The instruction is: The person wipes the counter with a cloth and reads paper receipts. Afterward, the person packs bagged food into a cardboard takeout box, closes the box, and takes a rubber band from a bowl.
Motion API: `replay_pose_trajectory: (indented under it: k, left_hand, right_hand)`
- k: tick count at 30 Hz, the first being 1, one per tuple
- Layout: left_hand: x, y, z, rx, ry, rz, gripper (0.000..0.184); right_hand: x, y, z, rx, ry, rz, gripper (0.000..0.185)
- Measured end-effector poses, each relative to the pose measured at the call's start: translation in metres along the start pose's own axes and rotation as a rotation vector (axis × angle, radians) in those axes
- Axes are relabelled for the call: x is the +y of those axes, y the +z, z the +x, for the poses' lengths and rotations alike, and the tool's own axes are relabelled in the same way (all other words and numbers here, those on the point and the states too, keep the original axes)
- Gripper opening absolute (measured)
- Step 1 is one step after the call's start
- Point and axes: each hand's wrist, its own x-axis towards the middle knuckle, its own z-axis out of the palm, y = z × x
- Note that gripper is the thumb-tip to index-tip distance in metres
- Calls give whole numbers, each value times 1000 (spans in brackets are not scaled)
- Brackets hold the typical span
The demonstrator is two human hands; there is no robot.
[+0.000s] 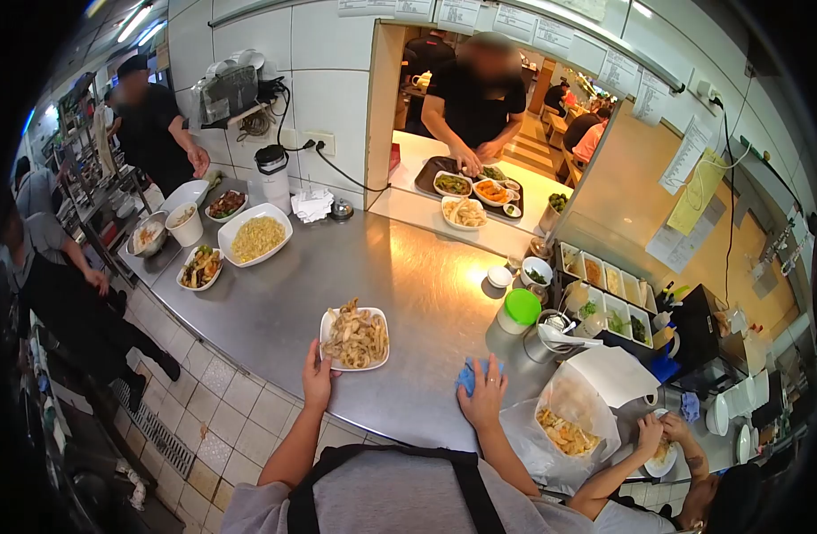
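Observation:
My left hand [317,377] grips the near left edge of a white square plate [362,367], thumb over the rim and fingers along the side. Pale, strip-shaped food [353,338] is heaped on it. To the right, my right hand [482,399] presses a folded blue cloth [465,376] against the steel counter [408,392]; the cloth shows between and left of the fingers.
Dishes including a bowl of yellow rice [258,240] stand back left. A green-lidded container [521,309] and garnish trays [604,276] are at right. Beyond the pass window, a person [476,98] reaches to a tray [431,169]. Another person's hands [662,431] work lower right, near bagged food [569,433].

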Motion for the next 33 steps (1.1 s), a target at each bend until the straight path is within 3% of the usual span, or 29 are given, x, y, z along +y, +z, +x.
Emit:
replay_pose_trajectory:
  k: [6,12,18,25,30,33]
  left_hand:
    - [-8,-4,-3,30,90,238,43]
    - [-5,-1,-3,36,97,117,32]
    - [0,2,-7,18,163,216,24]
    - [2,0,-13,12,313,487,39]
    - [-3,3,-19,-22,282,353,57]
    - [-2,1,-19,-56,284,405,58]
  right_hand:
    - [17,22,-1,-66,-21,-70,50]
    - [19,25,1,-42,-32,-5,33]
    - [23,32,1,-28,-33,11,23]
    - [23,34,-1,-37,-22,-14,23]
    - [22,34,0,-29,0,-16,24]
    - [21,32,0,-39,6,-14,26]
